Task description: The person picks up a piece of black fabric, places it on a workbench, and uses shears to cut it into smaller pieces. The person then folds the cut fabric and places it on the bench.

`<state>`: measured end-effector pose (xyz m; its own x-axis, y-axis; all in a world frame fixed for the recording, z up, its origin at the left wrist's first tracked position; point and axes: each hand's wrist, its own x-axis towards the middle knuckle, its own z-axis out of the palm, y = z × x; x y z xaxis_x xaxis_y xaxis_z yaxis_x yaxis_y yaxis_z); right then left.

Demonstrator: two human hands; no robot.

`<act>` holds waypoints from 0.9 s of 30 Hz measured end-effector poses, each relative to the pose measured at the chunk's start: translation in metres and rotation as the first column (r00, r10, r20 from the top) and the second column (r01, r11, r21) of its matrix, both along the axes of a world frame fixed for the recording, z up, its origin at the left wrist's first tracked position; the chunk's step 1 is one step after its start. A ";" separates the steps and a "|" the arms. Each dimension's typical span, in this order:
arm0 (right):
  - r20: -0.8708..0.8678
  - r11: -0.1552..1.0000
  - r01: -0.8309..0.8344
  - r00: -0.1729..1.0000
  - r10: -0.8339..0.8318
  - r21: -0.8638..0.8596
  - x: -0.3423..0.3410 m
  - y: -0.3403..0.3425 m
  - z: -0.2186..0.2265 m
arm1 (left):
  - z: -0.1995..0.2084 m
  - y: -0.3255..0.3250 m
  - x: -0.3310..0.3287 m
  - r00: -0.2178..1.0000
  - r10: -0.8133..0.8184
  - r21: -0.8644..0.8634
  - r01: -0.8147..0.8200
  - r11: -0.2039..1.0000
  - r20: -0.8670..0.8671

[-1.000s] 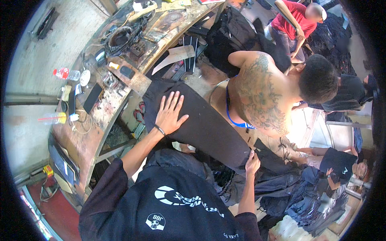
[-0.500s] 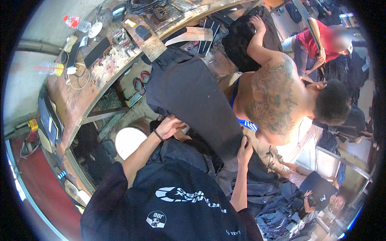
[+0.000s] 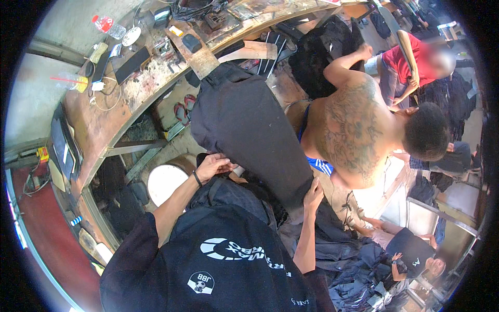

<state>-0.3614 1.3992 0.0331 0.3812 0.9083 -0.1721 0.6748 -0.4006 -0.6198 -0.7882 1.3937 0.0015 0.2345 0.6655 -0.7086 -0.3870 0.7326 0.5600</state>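
Note:
A black garment (image 3: 249,125), which looks like a trouser leg, stretches from the workbench toward me. Its far end is drawn over a narrow wooden board (image 3: 204,63) that juts out from the bench. My left hand (image 3: 214,166) pinches the garment's left edge, the fingertips pressed together. At the near right corner, my right hand (image 3: 313,195) grips the hem with the thumb uppermost. Between my hands the cloth lies fairly flat and taut. More dark cloth lies beneath it, by my lap.
A stained curved workbench (image 3: 143,86) carries a bottle (image 3: 109,27), a phone (image 3: 132,65) and tools. Beside my left forearm stands a round white-topped drum (image 3: 167,182). A shirtless co-worker (image 3: 358,127) sits close on the right. Piled dark garments (image 3: 358,278) lie at the lower right.
My hands keep hold of the garment, and my right hand has shifted slightly. The near co-worker's hand has moved right, off the dark fur-like cloth. The whole view has shifted a little.

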 end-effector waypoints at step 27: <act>0.038 0.985 0.109 0.993 -0.115 0.130 -0.008 -0.005 -0.009 | 0.117 0.117 -0.020 0.328 0.356 0.484 0.606 0.631 -0.875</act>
<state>-0.3690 1.3940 0.0244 0.4862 0.8730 -0.0378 0.6584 -0.3945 -0.6410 -0.8081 1.5105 0.1183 -0.0335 0.9918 0.1234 0.7228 -0.0612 0.6883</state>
